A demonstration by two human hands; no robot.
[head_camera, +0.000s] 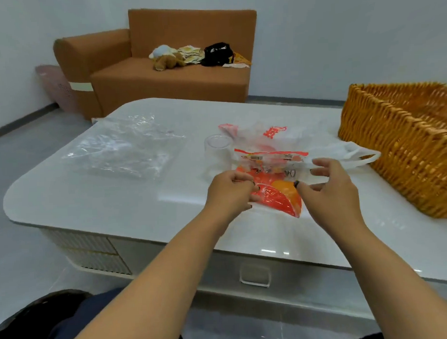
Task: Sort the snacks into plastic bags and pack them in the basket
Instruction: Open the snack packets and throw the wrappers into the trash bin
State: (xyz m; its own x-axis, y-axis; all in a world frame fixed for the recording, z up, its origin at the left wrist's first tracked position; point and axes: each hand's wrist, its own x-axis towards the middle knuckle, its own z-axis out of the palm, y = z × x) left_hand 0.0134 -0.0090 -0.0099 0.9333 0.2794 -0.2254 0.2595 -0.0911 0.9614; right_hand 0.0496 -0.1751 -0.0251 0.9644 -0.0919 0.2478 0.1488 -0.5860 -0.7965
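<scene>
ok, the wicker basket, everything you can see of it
The basket is woven from orange-tan wicker, with thick upright walls and a braided rim. It stands upright on the table at the right, cut off by the frame's right edge, so its full shape and any handle are out of view. What shows of the inside looks bare. The white bag lies beside its near-left corner, one handle loop reaching close to the wall; contact cannot be told. Neither hand touches it.
</scene>
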